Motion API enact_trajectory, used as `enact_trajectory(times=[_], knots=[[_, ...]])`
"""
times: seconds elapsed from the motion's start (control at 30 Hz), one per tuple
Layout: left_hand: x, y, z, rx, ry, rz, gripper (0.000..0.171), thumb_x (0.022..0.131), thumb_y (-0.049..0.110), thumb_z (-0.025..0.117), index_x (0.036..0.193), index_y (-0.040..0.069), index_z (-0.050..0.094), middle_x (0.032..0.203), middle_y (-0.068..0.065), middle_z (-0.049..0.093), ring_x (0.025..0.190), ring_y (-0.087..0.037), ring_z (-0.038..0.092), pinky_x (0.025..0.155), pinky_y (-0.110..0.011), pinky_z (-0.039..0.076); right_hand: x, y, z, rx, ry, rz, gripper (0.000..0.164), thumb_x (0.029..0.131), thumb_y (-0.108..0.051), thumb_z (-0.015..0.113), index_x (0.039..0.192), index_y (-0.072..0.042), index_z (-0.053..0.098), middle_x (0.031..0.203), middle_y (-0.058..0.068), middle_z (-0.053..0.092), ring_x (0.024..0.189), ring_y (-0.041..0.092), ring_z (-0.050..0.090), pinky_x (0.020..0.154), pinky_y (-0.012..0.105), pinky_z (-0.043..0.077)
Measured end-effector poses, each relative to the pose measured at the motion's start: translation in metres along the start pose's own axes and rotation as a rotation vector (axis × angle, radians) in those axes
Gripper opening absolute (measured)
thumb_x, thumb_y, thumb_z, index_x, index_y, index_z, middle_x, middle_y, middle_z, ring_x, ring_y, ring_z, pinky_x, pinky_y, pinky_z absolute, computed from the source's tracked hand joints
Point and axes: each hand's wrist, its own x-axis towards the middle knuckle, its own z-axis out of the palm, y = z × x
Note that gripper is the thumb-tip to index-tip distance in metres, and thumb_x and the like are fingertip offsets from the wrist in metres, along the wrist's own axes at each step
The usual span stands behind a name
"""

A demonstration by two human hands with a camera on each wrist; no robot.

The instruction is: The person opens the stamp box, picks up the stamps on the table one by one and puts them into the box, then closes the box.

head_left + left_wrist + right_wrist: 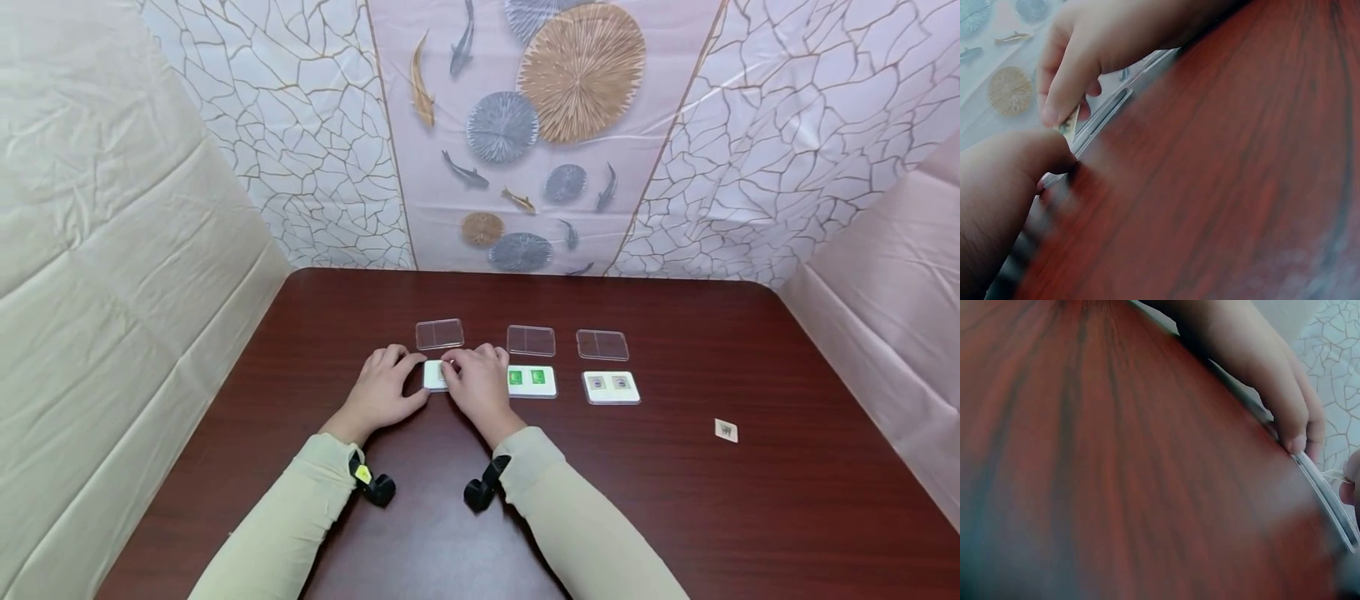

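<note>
My left hand (381,388) holds the left end of a flat white case (432,380), its thumb at the near corner and fingers at the far one. Over the same case, my right hand (480,388) pinches a small stamp-like paper square (1069,125) between thumb and fingers, tilted up from the case in the left wrist view. Most of this case's right part is hidden under the right hand. Just right of that hand lies a second white case (546,390) bearing two green stamps (537,377), its left end partly covered.
Farther right sits a third white case (611,397) with two greyish stamps. Three clear lids, left (439,334), middle (531,341) and right (602,345), lie behind the cases. One loose stamp (726,430) rests on the dark wooden table (795,492). Fabric walls enclose the table.
</note>
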Motion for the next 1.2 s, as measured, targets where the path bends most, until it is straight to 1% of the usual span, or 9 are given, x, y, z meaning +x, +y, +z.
enact_trajectory(times=[0.17, 0.37, 0.47, 0.67, 0.83, 0.93, 1.03, 1.13, 1.2], knots=[[0.0, 0.0, 0.001, -0.023, 0.01, 0.008, 0.051, 0.085, 0.037, 0.068, 0.128, 0.01, 0.065, 0.121, -0.015, 0.052, 0.113, -0.04, 0.048, 0.103, -0.058, 0.035, 0.005, -0.006, 0.008, -0.064, -0.048, 0.011, 0.009, 0.096, -0.031, 0.067, 0.094, -0.025, 0.074, 0.083, -0.01, 0.073, 0.091, 0.019, 0.054, 0.101, 0.047, 0.032], [0.001, 0.001, 0.0, -0.015, -0.007, -0.002, 0.051, 0.086, 0.038, 0.068, 0.129, 0.012, 0.064, 0.123, -0.014, 0.051, 0.115, -0.039, 0.047, 0.104, -0.058, 0.035, 0.008, -0.008, 0.013, -0.119, -0.038, -0.052, 0.008, 0.095, -0.031, 0.069, 0.09, -0.026, 0.073, 0.085, -0.01, 0.072, 0.091, 0.019, 0.053, 0.101, 0.047, 0.033], [0.001, 0.002, -0.001, -0.017, -0.014, -0.006, 0.051, 0.086, 0.038, 0.069, 0.129, 0.012, 0.064, 0.123, -0.014, 0.051, 0.115, -0.04, 0.047, 0.105, -0.058, 0.035, 0.008, -0.007, 0.015, -0.147, -0.042, -0.076, 0.009, 0.095, -0.033, 0.07, 0.092, -0.026, 0.074, 0.092, -0.01, 0.073, 0.092, 0.019, 0.053, 0.1, 0.047, 0.033], [0.001, 0.001, 0.0, -0.021, -0.024, -0.011, 0.051, 0.087, 0.039, 0.068, 0.131, 0.013, 0.063, 0.124, -0.014, 0.05, 0.116, -0.039, 0.046, 0.106, -0.058, 0.033, 0.009, -0.007, 0.016, -0.189, -0.075, -0.087, 0.012, 0.097, -0.037, 0.067, 0.097, -0.028, 0.076, 0.101, -0.01, 0.073, 0.096, 0.019, 0.053, 0.101, 0.047, 0.033], [0.001, 0.0, 0.001, -0.021, -0.022, -0.01, 0.051, 0.087, 0.039, 0.068, 0.131, 0.013, 0.063, 0.124, -0.014, 0.05, 0.116, -0.04, 0.046, 0.105, -0.058, 0.034, 0.008, -0.008, 0.012, -0.169, -0.094, -0.068, 0.018, 0.101, -0.037, 0.061, 0.101, -0.028, 0.075, 0.104, -0.009, 0.072, 0.099, 0.019, 0.053, 0.103, 0.047, 0.033], [0.0, 0.0, 0.003, -0.02, -0.015, -0.008, 0.051, 0.087, 0.039, 0.067, 0.13, 0.012, 0.064, 0.124, -0.014, 0.05, 0.115, -0.04, 0.046, 0.103, -0.058, 0.035, 0.005, -0.006, 0.007, -0.113, -0.046, -0.07, 0.02, 0.102, -0.035, 0.057, 0.102, -0.025, 0.074, 0.103, -0.007, 0.072, 0.098, 0.021, 0.054, 0.103, 0.048, 0.034], [0.0, -0.001, 0.004, -0.018, -0.008, -0.003, 0.051, 0.086, 0.038, 0.067, 0.129, 0.012, 0.064, 0.123, -0.015, 0.051, 0.114, -0.04, 0.046, 0.102, -0.058, 0.036, 0.001, 0.002, -0.002, -0.04, 0.061, -0.107, 0.02, 0.101, -0.03, 0.058, 0.1, -0.02, 0.075, 0.098, -0.003, 0.072, 0.095, 0.024, 0.056, 0.101, 0.051, 0.037], [0.001, -0.002, 0.004, -0.01, -0.009, -0.005, 0.052, 0.086, 0.039, 0.067, 0.13, 0.013, 0.063, 0.123, -0.014, 0.05, 0.114, -0.04, 0.046, 0.102, -0.057, 0.036, -0.004, 0.019, -0.014, 0.024, 0.18, -0.148, 0.018, 0.098, -0.025, 0.06, 0.096, -0.015, 0.075, 0.092, 0.0, 0.072, 0.093, 0.026, 0.058, 0.097, 0.053, 0.039], [0.001, -0.002, 0.003, -0.009, -0.016, -0.011, 0.052, 0.086, 0.039, 0.068, 0.131, 0.013, 0.062, 0.124, -0.014, 0.05, 0.115, -0.04, 0.046, 0.103, -0.057, 0.035, -0.008, 0.035, -0.025, 0.052, 0.251, -0.17, 0.017, 0.096, -0.022, 0.061, 0.093, -0.013, 0.075, 0.089, 0.002, 0.071, 0.09, 0.028, 0.058, 0.094, 0.054, 0.039]])
